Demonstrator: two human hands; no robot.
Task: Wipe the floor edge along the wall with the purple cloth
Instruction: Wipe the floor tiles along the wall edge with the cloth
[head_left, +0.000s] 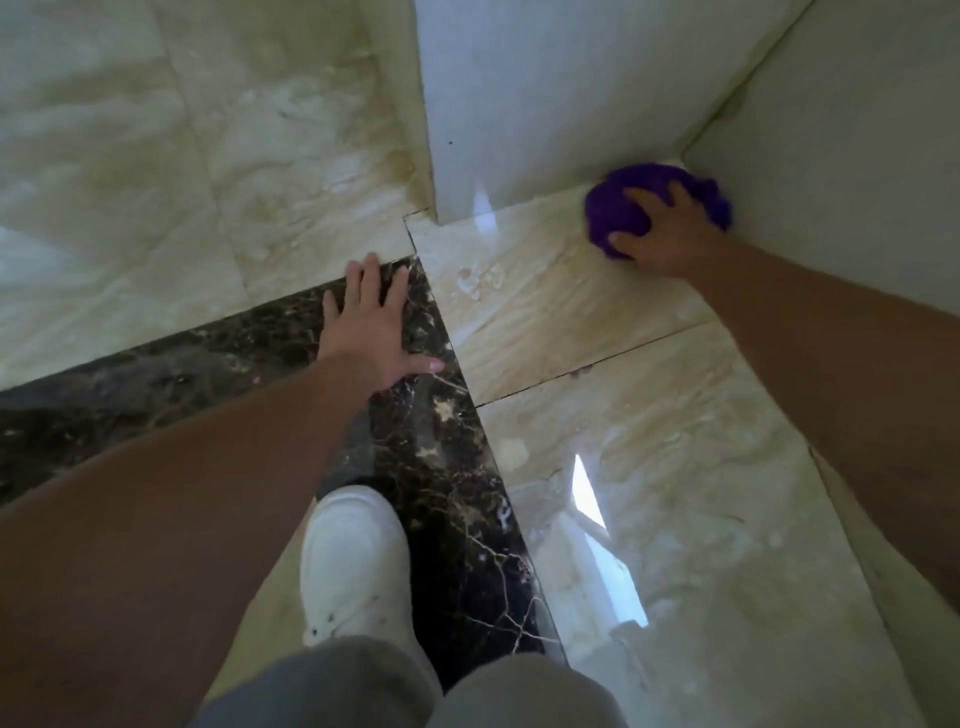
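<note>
Your right hand (662, 236) has its fingers curled down over the purple cloth (618, 213), thumb tucked along its near edge, clamping it against the floor. The cloth is bunched into a fuzzy, deep violet wad, puffing out on both sides of your knuckles; its texture is blurred. It sits in the corner where the cream floor tile (550, 306) meets two walls: the pale grey wall (545, 104) behind it and the off-white wall (841, 145) on its right, which the cloth's far end touches or nearly touches.

Your left hand (371, 327) holds nothing; its fingers are spread flat and straight, palm pressed on the dark brown marble strip (447, 467) veined in white, fingertips reaching that strip's far edge.

Both bare forearms stretch back toward you. Below them, your white shoe (353, 566) stands on the dark strip, and grey trouser knees (363, 686) fill the bottom edge.

The glossy cream tiles carry pale water spots and dark joints, and a bright window reflection (597, 525) lies on the tile nearest you
</note>
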